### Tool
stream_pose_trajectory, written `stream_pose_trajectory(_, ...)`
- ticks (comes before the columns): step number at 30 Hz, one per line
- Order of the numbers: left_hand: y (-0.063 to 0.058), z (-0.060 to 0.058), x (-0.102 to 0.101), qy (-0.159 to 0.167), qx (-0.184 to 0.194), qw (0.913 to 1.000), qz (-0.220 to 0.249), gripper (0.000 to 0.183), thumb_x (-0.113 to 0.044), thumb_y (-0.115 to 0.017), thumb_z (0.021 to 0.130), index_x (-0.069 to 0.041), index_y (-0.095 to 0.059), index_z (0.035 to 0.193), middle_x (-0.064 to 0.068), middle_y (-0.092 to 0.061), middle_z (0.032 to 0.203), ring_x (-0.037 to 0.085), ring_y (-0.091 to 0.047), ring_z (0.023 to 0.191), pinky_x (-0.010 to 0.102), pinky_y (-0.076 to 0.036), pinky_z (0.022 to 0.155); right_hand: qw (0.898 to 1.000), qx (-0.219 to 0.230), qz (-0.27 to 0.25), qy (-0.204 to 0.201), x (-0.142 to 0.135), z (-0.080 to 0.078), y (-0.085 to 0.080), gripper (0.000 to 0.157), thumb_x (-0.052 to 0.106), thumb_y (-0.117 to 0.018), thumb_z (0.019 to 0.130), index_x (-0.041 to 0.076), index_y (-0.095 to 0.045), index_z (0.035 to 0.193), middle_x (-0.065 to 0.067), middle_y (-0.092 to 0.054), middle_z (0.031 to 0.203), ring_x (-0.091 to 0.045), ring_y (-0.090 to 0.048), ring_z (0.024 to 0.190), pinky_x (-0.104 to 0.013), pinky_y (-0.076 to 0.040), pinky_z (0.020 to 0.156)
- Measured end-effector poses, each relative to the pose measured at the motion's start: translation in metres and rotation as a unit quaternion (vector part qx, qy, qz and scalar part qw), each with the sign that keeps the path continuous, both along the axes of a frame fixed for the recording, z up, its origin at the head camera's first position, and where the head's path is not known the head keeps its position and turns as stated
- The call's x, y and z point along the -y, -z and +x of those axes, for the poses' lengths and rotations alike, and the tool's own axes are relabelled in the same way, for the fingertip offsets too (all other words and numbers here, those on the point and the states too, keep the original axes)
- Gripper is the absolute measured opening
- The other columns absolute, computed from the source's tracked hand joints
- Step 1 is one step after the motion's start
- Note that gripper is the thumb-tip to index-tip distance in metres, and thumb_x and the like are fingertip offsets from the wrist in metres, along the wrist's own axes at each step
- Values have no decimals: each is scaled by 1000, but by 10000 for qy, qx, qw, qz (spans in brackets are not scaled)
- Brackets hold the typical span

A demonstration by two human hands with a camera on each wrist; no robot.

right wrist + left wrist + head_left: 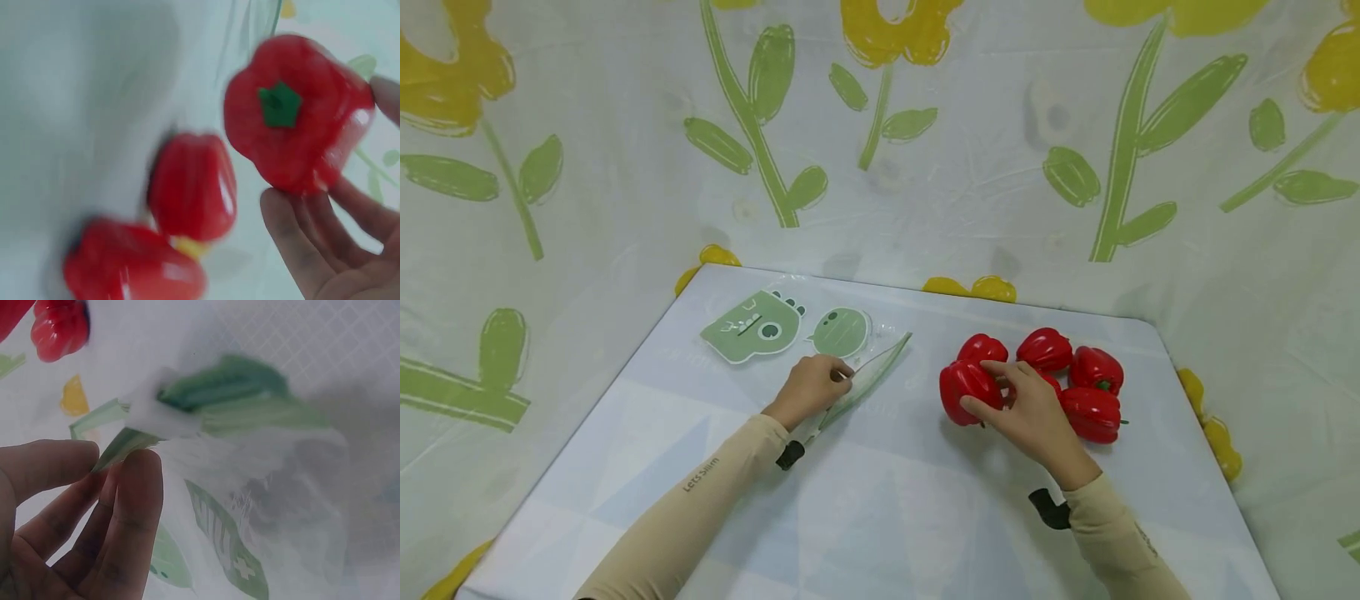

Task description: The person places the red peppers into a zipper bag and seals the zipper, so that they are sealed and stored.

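Note:
My left hand pinches the green-edged rim of a clear plastic bag with green cartoon prints, which lies on the table. Close up in the left wrist view, thumb and fingers hold the edge of the bag, and its mouth stands partly apart. My right hand grips a red bell pepper from its right side, between thumb and fingers. The right wrist view shows this bell pepper with its green star-shaped stem end towards the camera. Several more red bell peppers lie grouped beside and behind the right hand.
The table has a pale cloth with light blue triangles. A white curtain with yellow flowers and green leaves hangs behind and at the sides. Black pieces sit at both wrists.

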State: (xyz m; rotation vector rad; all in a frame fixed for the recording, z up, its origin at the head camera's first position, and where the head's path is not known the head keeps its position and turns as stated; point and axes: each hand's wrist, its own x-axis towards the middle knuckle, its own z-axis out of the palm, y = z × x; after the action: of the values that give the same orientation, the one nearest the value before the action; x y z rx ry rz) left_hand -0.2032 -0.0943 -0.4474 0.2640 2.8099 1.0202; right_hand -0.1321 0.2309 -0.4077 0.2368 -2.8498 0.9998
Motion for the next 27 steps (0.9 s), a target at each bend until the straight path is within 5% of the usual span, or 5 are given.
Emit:
stream_pose_trajectory(7,-5,0,-1,-32,177,9996,233,23,-15,-69,93,-8,-76,114,6,-74,96,13,-64,61,28,-53,58,9753,1187,-1789,529,25,-10,13,78,50,-81,82,15,-52,145,-11,-57,138,-32,-53,124,-48,-57,90)
stream_pose_trajectory(16,-12,1,-3,6,130,9996,266,24,-15,-67,93,-9,-76,115,5,-74,94,13,-63,56,28,-53,57,8618,2293,-4465,733,64,-25,26,80,40,-81,85,11,-41,147,-9,-45,146,-29,-44,134,-49,-47,105)
stream_pose_trajectory(19,-13,2,-4,-12,202,9995,258,24,-15,-67,94,-8,-75,115,5,-73,96,14,-62,57,28,-54,57,8358,2440,-4843,856,78,-30,27,79,41,-80,86,9,-41,147,-10,-47,145,-30,-50,129,-45,-48,104)
stream_pose_trajectory(23,-13,3,-5,-59,283,9992,276,24,-16,-67,95,-8,-75,116,6,-73,98,15,-63,60,28,-55,58,8235,2477,-5004,1007,93,-35,28,77,42,-80,86,8,-43,144,-11,-50,142,-31,-55,125,-43,-51,101)
stream_pose_trajectory(27,-13,3,-5,-98,297,9990,312,23,-15,-66,96,-8,-75,116,6,-73,100,16,-64,62,28,-57,59,8276,2461,-4928,1078,102,-37,30,76,41,-81,85,9,-45,143,-11,-52,141,-30,-56,124,-42,-53,99)
